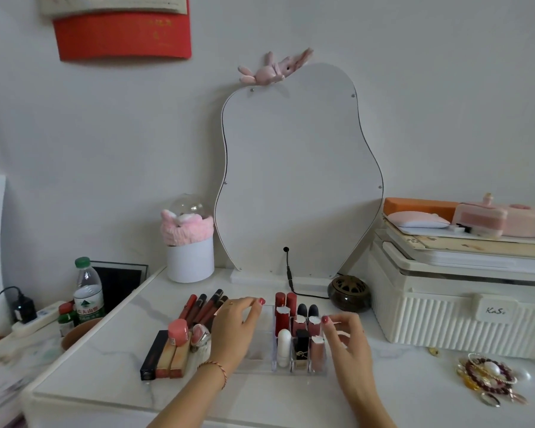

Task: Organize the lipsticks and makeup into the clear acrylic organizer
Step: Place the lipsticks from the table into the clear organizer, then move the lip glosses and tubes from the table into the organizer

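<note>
Clear organizer (267, 350) sits between left hand (235, 325) and right hand (348, 335)

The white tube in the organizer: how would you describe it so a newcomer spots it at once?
Start at the wavy-edged mirror leaning on the wall, then drop to the clear acrylic organizer on the marble tabletop before it. In its front row, the white tube stands upright at the left end, beside a black-and-gold lipstick. It is the only all-white, round-topped piece among red, pink and black ones.
</note>
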